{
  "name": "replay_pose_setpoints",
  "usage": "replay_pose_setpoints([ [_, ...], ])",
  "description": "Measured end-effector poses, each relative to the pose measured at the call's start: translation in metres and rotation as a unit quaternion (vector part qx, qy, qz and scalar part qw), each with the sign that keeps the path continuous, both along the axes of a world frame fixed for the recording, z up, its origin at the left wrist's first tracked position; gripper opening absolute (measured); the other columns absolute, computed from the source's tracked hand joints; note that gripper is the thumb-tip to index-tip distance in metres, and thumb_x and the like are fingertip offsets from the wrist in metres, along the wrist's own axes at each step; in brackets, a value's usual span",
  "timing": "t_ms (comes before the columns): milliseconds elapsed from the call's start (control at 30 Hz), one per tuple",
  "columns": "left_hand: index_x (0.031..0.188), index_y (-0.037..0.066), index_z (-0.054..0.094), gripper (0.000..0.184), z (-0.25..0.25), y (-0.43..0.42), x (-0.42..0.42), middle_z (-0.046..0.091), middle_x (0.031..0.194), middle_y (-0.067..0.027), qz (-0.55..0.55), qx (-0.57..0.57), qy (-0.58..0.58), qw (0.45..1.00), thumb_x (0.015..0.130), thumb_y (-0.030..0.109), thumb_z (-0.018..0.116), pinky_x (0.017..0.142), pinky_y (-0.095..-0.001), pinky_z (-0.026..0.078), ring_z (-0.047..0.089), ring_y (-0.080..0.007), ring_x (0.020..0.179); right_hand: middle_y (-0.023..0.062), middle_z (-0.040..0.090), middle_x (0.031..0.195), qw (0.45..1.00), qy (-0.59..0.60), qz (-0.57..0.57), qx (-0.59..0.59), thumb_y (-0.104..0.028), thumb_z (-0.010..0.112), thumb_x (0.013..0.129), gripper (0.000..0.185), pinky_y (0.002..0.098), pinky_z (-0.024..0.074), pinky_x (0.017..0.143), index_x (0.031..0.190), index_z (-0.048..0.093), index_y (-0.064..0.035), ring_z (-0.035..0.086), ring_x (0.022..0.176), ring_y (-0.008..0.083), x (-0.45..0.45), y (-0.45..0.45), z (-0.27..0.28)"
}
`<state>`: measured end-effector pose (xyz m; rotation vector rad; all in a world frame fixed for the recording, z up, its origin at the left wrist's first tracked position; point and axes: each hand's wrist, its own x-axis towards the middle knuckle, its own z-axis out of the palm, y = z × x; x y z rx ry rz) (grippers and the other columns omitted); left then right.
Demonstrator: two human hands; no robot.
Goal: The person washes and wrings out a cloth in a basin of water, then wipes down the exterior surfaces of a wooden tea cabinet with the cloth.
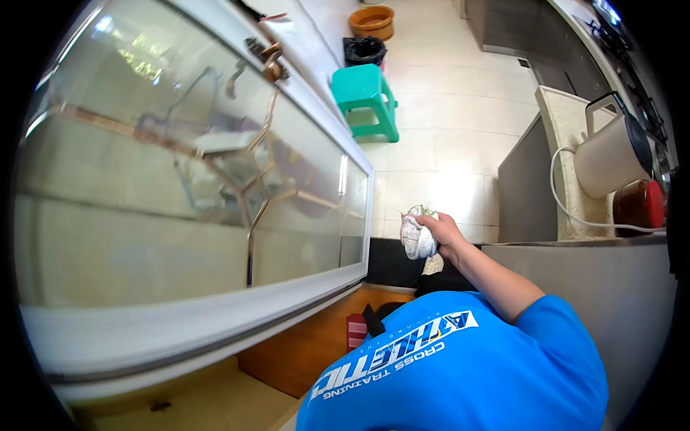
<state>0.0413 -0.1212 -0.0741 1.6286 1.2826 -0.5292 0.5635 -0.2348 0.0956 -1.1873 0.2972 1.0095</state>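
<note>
My right hand [447, 233] is closed around a crumpled white cloth [418, 233] with faint coloured markings, in front of my body near the middle of the view. The thumb lies over the cloth's top edge, and part of the cloth is hidden by the fingers. My left hand is not in view. To the left of the cloth stands a white-framed glass door [302, 237] with copper-coloured decorative strips.
A green stool [363, 86] stands on the tiled floor [460, 154], with a black-lined bin [364, 52] and a brown tub [372, 23] behind it. At right, a counter [550, 115] bears a beige kettle [607, 158], its white cord and a red-lidded jar [638, 205].
</note>
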Motion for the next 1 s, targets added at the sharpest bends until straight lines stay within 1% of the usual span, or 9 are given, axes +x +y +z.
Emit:
replay_pose_setpoints([
  [333, 0.099, 0.002, 0.056, 0.028, -0.002, 0.141, 0.224, 0.061, 0.074, -0.0084, -0.082, 0.015, -0.068, 0.994, 0.077, 0.018, 0.065, 0.065, -0.0299, 0.049, 0.058, -0.0153, 0.068, 0.0137, 0.061, 0.089, 0.982, 0.024, -0.184, -0.021, -0.012, 0.06, 0.078, 0.028, 0.0358, 0.0515, 0.066, 0.1, 0.055, 0.0045, 0.062, 0.076, 0.0232, 0.098, -0.05, -0.035],
  [433, 0.098, 0.002, 0.057, 0.029, -0.039, 0.183, 0.294, 0.062, 0.073, -0.0086, -0.126, 0.02, -0.097, 0.987, 0.077, 0.019, 0.065, 0.064, -0.0301, 0.049, 0.058, -0.0153, 0.068, 0.0134, 0.061, 0.089, 0.971, 0.013, -0.24, -0.024, -0.014, 0.061, 0.078, 0.029, 0.0357, 0.0513, 0.068, 0.099, 0.055, 0.0044, 0.062, 0.079, 0.0233, 0.133, -0.06, -0.039],
  [533, 0.097, 0.002, 0.059, 0.033, -0.111, 0.239, 0.369, 0.062, 0.072, -0.0088, -0.143, -0.007, -0.091, 0.985, 0.074, 0.024, 0.069, 0.064, -0.0298, 0.049, 0.058, -0.0153, 0.067, 0.0147, 0.061, 0.092, 0.953, 0.034, -0.3, 0.014, -0.015, 0.059, 0.08, 0.029, 0.0373, 0.0514, 0.07, 0.101, 0.055, 0.0047, 0.062, 0.081, 0.0253, 0.175, -0.066, -0.043],
  [633, 0.095, 0.002, 0.058, 0.037, -0.138, 0.27, 0.457, 0.061, 0.071, -0.008, -0.223, 0.066, -0.097, 0.968, 0.071, 0.027, 0.071, 0.064, -0.0294, 0.05, 0.058, -0.0153, 0.065, 0.0166, 0.06, 0.094, 0.935, 0.053, -0.349, 0.046, -0.014, 0.056, 0.082, 0.03, 0.0402, 0.0516, 0.072, 0.105, 0.053, 0.0048, 0.062, 0.084, 0.0283, 0.214, -0.049, -0.036],
  [733, 0.092, 0.002, 0.057, 0.028, -0.051, 0.271, 0.554, 0.061, 0.072, -0.007, -0.245, -0.036, -0.166, 0.954, 0.074, 0.02, 0.067, 0.063, -0.0289, 0.049, 0.057, -0.015, 0.066, 0.0157, 0.061, 0.093, 0.936, 0.053, -0.349, 0.013, -0.015, 0.057, 0.081, 0.029, 0.0396, 0.0515, 0.072, 0.103, 0.054, 0.0041, 0.062, 0.081, 0.0272, 0.248, -0.025, -0.018],
  [800, 0.092, 0.002, 0.057, 0.019, 0.003, 0.272, 0.603, 0.06, 0.071, -0.0062, -0.224, 0.032, -0.233, 0.946, 0.078, 0.012, 0.062, 0.059, -0.0281, 0.048, 0.057, -0.0147, 0.066, 0.0152, 0.061, 0.092, 0.944, 0.048, -0.327, -0.003, -0.015, 0.058, 0.081, 0.029, 0.0392, 0.0515, 0.071, 0.102, 0.054, 0.004, 0.062, 0.081, 0.0264, 0.271, -0.011, -0.013],
  [833, 0.094, 0.003, 0.057, 0.018, -0.022, 0.284, 0.614, 0.06, 0.068, -0.0055, -0.058, -0.084, -0.269, 0.958, 0.078, 0.011, 0.06, 0.055, -0.0282, 0.047, 0.057, -0.0149, 0.062, 0.0147, 0.061, 0.092, 0.951, 0.037, -0.306, -0.003, -0.015, 0.058, 0.081, 0.028, 0.0388, 0.0516, 0.071, 0.101, 0.055, 0.0039, 0.062, 0.08, 0.0256, 0.285, -0.001, -0.012],
  [900, 0.095, 0.002, 0.057, 0.019, -0.072, 0.312, 0.635, 0.061, 0.07, -0.0065, -0.185, 0.024, -0.262, 0.947, 0.078, 0.009, 0.06, 0.054, -0.0271, 0.047, 0.057, -0.0154, 0.06, 0.0146, 0.061, 0.092, 0.953, 0.019, -0.303, -0.012, -0.017, 0.051, 0.085, 0.027, 0.0392, 0.0512, 0.072, 0.103, 0.054, 0.0039, 0.062, 0.083, 0.0264, 0.31, 0.016, -0.003],
  [1000, 0.096, 0.0, 0.056, 0.023, -0.009, 0.302, 0.687, 0.062, 0.076, -0.0091, -0.086, -0.04, -0.23, 0.969, 0.078, 0.012, 0.062, 0.056, -0.0256, 0.047, 0.058, -0.0147, 0.061, 0.0141, 0.061, 0.091, 0.954, 0.046, -0.297, -0.024, -0.013, 0.058, 0.081, 0.026, 0.037, 0.0519, 0.069, 0.1, 0.055, 0.004, 0.062, 0.079, 0.0243, 0.354, 0.026, 0.001],
])
